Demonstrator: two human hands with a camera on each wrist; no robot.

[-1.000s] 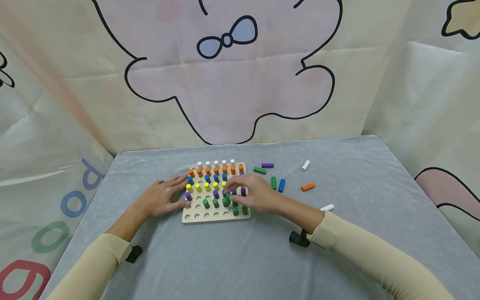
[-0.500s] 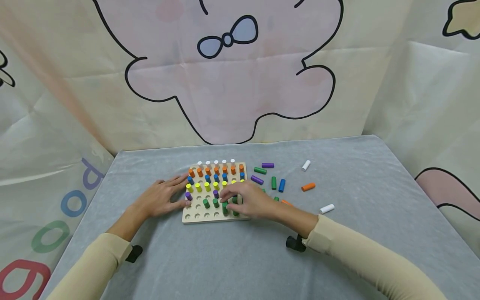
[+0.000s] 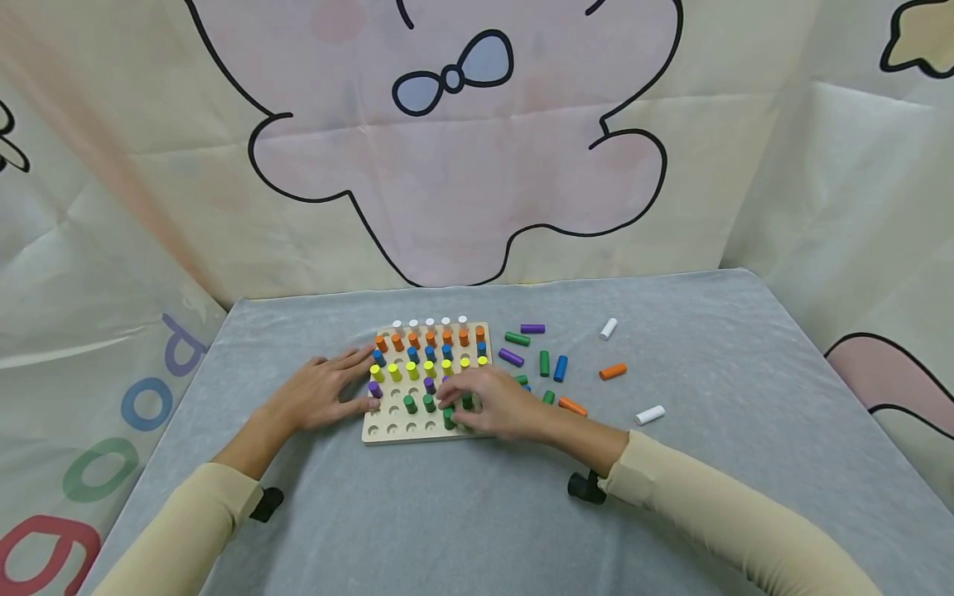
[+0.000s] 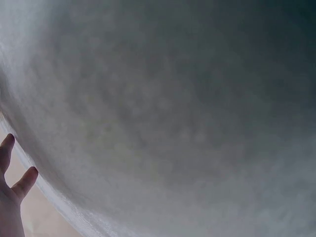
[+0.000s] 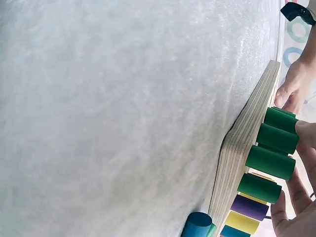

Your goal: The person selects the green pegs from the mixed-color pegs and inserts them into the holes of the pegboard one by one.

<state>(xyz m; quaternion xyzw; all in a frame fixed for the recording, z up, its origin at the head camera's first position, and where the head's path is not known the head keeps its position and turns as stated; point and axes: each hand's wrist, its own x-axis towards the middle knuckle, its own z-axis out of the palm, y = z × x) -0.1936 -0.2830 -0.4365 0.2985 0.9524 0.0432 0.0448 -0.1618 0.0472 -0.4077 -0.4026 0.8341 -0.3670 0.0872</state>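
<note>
A wooden peg board (image 3: 391,430) lies on the cloth, with rows of white, orange, blue, yellow, purple and green pegs standing in it. Fingertips of my right hand (image 3: 492,401) pinch a green peg (image 3: 448,419), which stands upright in the board's front row. Up close in the right wrist view, my thumb (image 5: 305,132) meets the top of a green peg (image 5: 280,119) among several others. My left hand (image 3: 328,393) rests with spread fingers at the board's left edge. Only a bit of the left hand (image 4: 12,192) shows in the left wrist view.
Right of the board lie loose pegs, including a purple peg (image 3: 532,329), a blue peg (image 3: 561,368), an orange peg (image 3: 613,372) and a white peg (image 3: 649,415). Grey cloth (image 3: 417,521) covers the table, and printed curtains stand behind and beside it.
My right hand has come nearer and lowered the green peg from above the board into the front row, uncovering loose pegs and the yellow row's right end. The left hand stays put.
</note>
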